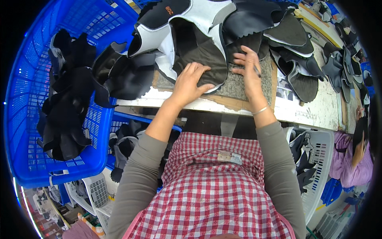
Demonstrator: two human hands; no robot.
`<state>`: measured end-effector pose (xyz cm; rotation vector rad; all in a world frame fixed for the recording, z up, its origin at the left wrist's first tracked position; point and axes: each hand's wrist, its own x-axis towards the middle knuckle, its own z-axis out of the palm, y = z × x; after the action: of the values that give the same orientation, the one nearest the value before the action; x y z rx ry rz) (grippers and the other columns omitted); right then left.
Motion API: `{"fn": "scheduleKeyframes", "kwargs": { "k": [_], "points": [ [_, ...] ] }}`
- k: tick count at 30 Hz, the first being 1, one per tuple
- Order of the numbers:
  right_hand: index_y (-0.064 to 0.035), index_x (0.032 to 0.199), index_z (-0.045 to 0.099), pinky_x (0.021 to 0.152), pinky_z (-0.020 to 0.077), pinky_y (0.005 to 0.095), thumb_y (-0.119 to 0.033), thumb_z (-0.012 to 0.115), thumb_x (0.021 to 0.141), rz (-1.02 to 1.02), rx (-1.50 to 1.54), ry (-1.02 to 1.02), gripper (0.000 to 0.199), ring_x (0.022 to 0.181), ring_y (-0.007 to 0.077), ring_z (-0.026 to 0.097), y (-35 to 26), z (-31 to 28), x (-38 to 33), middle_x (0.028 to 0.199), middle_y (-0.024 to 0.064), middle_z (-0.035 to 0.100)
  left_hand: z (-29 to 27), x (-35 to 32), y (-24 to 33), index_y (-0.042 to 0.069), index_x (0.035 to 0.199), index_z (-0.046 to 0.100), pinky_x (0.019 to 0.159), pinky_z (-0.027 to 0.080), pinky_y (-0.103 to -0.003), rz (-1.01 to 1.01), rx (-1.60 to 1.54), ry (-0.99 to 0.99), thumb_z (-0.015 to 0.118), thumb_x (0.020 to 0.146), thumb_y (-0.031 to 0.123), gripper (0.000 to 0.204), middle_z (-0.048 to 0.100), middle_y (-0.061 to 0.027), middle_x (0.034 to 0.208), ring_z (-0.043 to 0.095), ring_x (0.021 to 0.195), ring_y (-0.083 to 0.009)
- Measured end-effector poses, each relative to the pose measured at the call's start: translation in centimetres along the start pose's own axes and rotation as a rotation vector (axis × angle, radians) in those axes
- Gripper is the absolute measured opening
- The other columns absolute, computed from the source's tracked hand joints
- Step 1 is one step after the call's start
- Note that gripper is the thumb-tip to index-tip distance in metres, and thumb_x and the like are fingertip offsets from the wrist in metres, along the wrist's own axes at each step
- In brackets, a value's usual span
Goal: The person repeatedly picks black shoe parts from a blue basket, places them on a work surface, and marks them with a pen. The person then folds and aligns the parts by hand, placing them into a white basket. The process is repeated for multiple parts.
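Observation:
My left hand (193,83) lies flat on the dark fuzzy inner side of a shoe upper (201,53), fingers forward and thumb out to the side. The upper is spread over a grey felt pad (238,85) at the table's near edge, and white lining shows around it. My right hand (250,71) hovers just right of the upper, fingers partly bent. A thin dark pen-like tool (257,72) sits in it; its exact kind is not clear. Behind both hands, more black shoe uppers (248,20) are heaped, some with white lining.
A large blue basket (24,131) holding black uppers stands at the left. Stacked uppers (300,77) lie on the white table (324,107) to the right. Below it is a white basket (320,159) of pieces. Another person (356,159) works at the far right.

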<state>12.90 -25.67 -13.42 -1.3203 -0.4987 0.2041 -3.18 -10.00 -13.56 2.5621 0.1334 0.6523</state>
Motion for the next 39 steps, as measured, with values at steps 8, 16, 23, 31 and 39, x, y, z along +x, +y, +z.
{"fn": "scheduleKeyframes", "kwargs": {
  "k": [8, 16, 23, 31, 39],
  "points": [
    [-0.0012, 0.094, 0.069, 0.065, 0.0398, 0.0210, -0.020, 0.069, 0.100, 0.034, -0.111, -0.345, 0.019, 0.070, 0.0034, 0.049, -0.4, 0.2, -4.5, 0.078, -0.0042, 0.059, 2.5, 1.3, -1.1, 0.008, 0.101, 0.075, 0.081, 0.056, -0.041, -0.102, 0.079, 0.182, 0.080, 0.080, 0.016, 0.023, 0.067, -0.0055, 0.099, 0.067, 0.100, -0.0278],
    [-0.0037, 0.081, 0.057, 0.059, 0.0452, 0.0246, -0.015, 0.076, 0.093, -0.026, -0.314, -0.244, 0.025, 0.065, 0.0045, 0.054, 1.0, 0.8, -4.9, 0.070, 0.0002, 0.065, 4.1, 1.8, -1.0, 0.007, 0.101, 0.075, 0.083, 0.054, -0.040, -0.069, 0.261, 0.339, 0.082, 0.075, 0.016, 0.028, 0.064, -0.0066, 0.095, 0.065, 0.096, -0.0276],
    [-0.0036, 0.081, 0.058, 0.055, 0.0462, 0.0301, -0.020, 0.075, 0.091, -0.112, -0.431, -0.210, 0.026, 0.056, 0.0125, 0.056, 2.0, 1.2, -4.6, 0.064, 0.0045, 0.064, 4.1, 1.8, -0.9, 0.008, 0.101, 0.073, 0.083, 0.054, -0.040, -0.074, 0.256, 0.336, 0.082, 0.075, 0.016, 0.028, 0.064, -0.0061, 0.096, 0.065, 0.096, -0.0275],
    [-0.0042, 0.080, 0.056, 0.056, 0.0438, 0.0294, -0.020, 0.075, 0.091, -0.090, -0.425, -0.235, 0.027, 0.059, 0.0112, 0.051, 2.2, 1.0, -4.6, 0.065, 0.0029, 0.059, 4.1, 1.8, -1.0, 0.009, 0.100, 0.073, 0.084, 0.054, -0.040, -0.092, 0.250, 0.321, 0.082, 0.077, 0.016, 0.026, 0.064, -0.0063, 0.095, 0.065, 0.096, -0.0274],
    [-0.0069, 0.086, 0.059, 0.055, 0.0397, 0.0248, -0.018, 0.069, 0.100, -0.044, -0.111, -0.066, 0.021, 0.062, 0.0055, 0.048, 1.9, -0.6, -4.2, 0.072, -0.0040, 0.057, 0.0, 0.7, 1.3, 0.003, 0.119, 0.070, 0.094, 0.052, -0.037, -0.194, -0.416, 0.166, 0.083, 0.084, 0.022, 0.042, 0.066, -0.0139, 0.113, 0.063, 0.109, -0.0291]
  ]
}}
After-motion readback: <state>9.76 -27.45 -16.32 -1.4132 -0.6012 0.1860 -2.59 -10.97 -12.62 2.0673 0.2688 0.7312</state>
